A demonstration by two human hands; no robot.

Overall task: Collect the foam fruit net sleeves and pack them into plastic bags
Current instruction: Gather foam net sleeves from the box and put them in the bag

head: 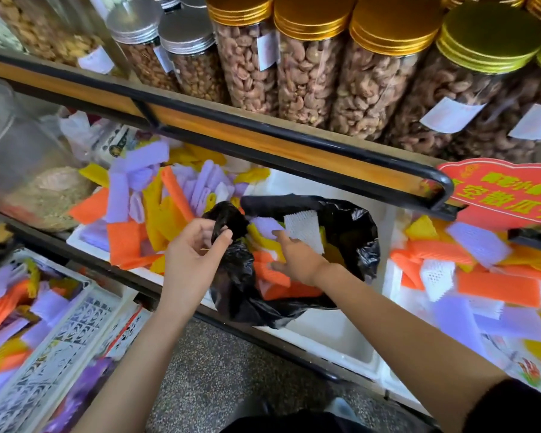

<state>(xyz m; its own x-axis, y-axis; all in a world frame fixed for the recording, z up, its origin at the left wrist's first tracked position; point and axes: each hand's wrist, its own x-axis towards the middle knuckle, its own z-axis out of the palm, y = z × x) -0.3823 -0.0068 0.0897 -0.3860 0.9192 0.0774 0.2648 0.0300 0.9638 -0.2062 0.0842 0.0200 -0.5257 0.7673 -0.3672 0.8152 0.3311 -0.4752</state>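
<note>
A long wooden shelf with a black metal rail point(263, 132) is seen across the top. It is lined with tall clear plastic jars of nuts with gold lids point(313, 73), and further left with smaller jars with silver lids point(194, 64).

Below the shelf, shallow white foam trays point(334, 339) are set side by side. A loose pile of purple, orange, yellow and white foam fruit net sleeves point(156, 201) is spread in the left tray, and a second pile of the same sleeves point(481, 270) is heaped at the right, under a red sign with yellow characters point(506, 195).

At the lower left, a white lattice plastic basket point(85, 320) is also filled with sleeves. A speckled grey floor point(216, 370) is seen at the bottom.

A crumpled black plastic bag point(350, 232) is placed in the middle tray, between the two piles, with its mouth held wide. Sleeves have already been packed inside it: orange ones low down, yellow and purple above, and a white net sleeve point(303, 229) on top.

The near rim of the bag is gathered and pinched by the left hand point(194, 248), its fingers and thumb curled round the bunched plastic. The right hand point(294, 259) is reached into the bag's mouth, palm down, its fingers spread and straight on the packed sleeves, with one fingertip touching the white sleeve's edge. Nothing is gripped by it.
</note>
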